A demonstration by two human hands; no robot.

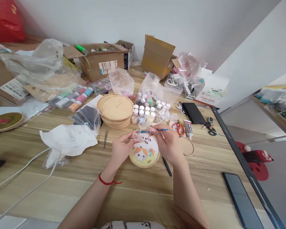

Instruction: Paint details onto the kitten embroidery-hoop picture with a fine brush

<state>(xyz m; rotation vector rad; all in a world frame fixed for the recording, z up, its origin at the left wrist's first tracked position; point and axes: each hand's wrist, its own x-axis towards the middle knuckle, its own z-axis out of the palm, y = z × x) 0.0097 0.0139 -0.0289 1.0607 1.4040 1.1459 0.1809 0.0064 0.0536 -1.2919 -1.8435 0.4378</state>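
My left hand point(123, 147) pinches a small clear round jar point(137, 135) above a round wooden-rimmed picture point(143, 154). The picture has a white and orange cat on yellow, with lettering above it. Close on the other side, my right hand point(169, 145) is closed around a thin blue-handled tool point(163, 129); its tip is too small to make out. Just beyond both hands stand several small white-capped jars point(147, 109). A dark slim stick point(167, 167) lies on the table to the right of the picture.
A stack of round wooden boards point(115, 108) stands behind my left hand, with tweezers point(105, 139) and crumpled white paper point(69, 140) nearby. To the right lie red-handled pliers point(178, 128), a glue tube point(188, 128), a black wallet point(193, 113) and a phone point(241, 200). Cardboard boxes point(102, 60) line the back.
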